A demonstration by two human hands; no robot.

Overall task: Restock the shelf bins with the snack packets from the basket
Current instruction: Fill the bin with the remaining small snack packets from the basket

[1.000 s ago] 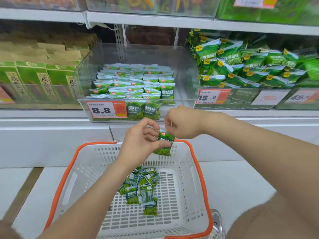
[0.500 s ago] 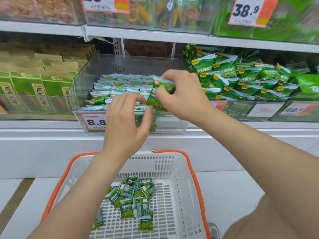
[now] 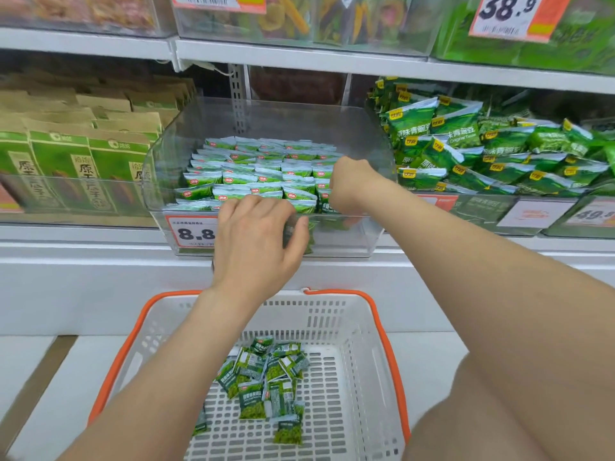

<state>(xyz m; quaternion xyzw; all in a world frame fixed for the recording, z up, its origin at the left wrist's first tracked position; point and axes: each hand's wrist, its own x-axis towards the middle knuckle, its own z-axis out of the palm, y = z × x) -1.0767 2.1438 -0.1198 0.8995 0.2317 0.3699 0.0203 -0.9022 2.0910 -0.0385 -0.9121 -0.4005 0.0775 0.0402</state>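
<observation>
Person stands at the shelving, both bare arms reaching forward over a white basket [image 3: 382,331] with an orange rim, which sits near, below the shelf. A loose heap of small green snack packets [image 3: 266,377] lies on the basket floor, toward its far left. One packet lies apart at the near side, another against the left wall. On the shelf beyond stands a clear bin [image 3: 332,128], with a price tag [image 3: 191,232] reading 8.8 on its front wall. Inside it, matching green packets stand in tidy rows [image 3: 263,171] from front to back. Left hand [image 3: 256,241] is at the bin's front wall, back of the hand toward me, fingers bent over the rim, thumb out to the right against the clear plastic. Something greenish blurs beside the thumb; cannot tell whether the hand holds it. Right hand [image 3: 349,184] is inside the bin at the front right corner, wrist bent, fingers pointing down among the front rows and mostly hidden. Cannot tell if they pinch a packet. Left of the bin: brown-and-green cartons [image 3: 66,158]. Right of it: larger green bags [image 3: 466,144], heaped. Upper shelf, far right: a tag [image 3: 509,15] reading 38.9.
</observation>
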